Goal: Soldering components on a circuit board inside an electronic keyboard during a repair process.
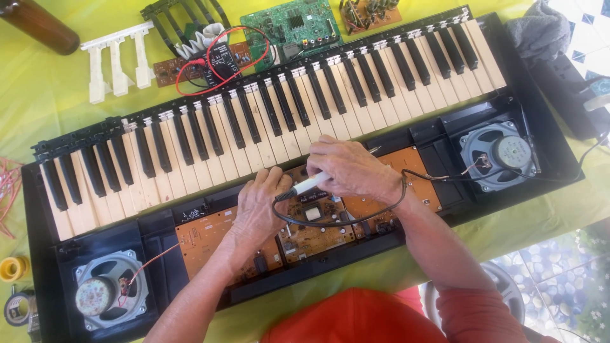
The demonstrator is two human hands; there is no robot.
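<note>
- Keyboard opened, circuit boards bare at 6 o'clock; some keys out at 11.
- Right hand grips soldering iron; left hand flat, pressing on the boards. Casing not refitted.

No packages, signs or screens anywhere on the desk. One label shows: a small round pale sticker on the magnet of the right-hand speaker, its print too small to make out.
</note>
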